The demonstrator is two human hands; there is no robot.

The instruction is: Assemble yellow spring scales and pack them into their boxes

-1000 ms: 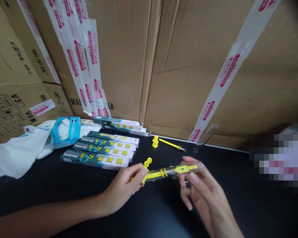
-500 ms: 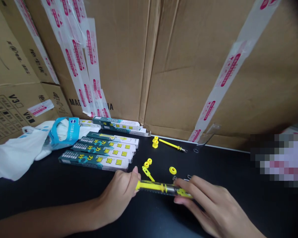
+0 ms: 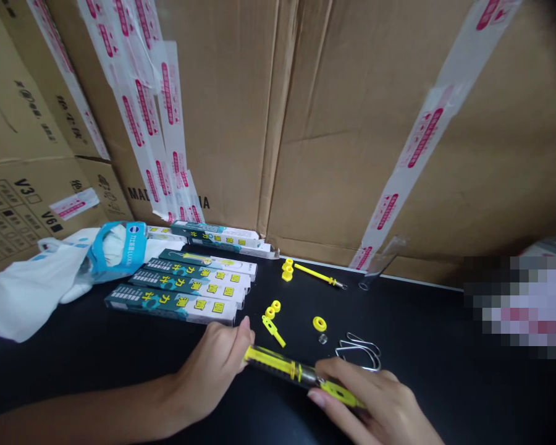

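Observation:
My left hand [image 3: 217, 352] grips the left end of a clear tubular spring scale [image 3: 278, 363], with a yellow rod showing inside it. My right hand [image 3: 375, 395] is closed around a yellow slotted piece [image 3: 338, 393] at the tube's right end, near the metal spring section. The scale slopes down to the right, above the black table. Beyond it lie a yellow slotted stick [image 3: 273, 332], two small yellow rings [image 3: 273, 309], a yellow ring cap [image 3: 319, 323], a small clear piece [image 3: 323, 339] and bent metal hooks [image 3: 359, 352].
Printed boxes [image 3: 171, 303] lie in a row at left, beside a white plastic bag [image 3: 50, 272]. At the back are yellow caps [image 3: 287, 270], a yellow rod [image 3: 319, 275] and a clear tube [image 3: 382, 262]. Cardboard [image 3: 352, 123] walls the table's far side.
The scale's right end has dropped and tilted downward with my right hand, uncovering the metal hooks and the small clear piece. My left hand keeps its hold.

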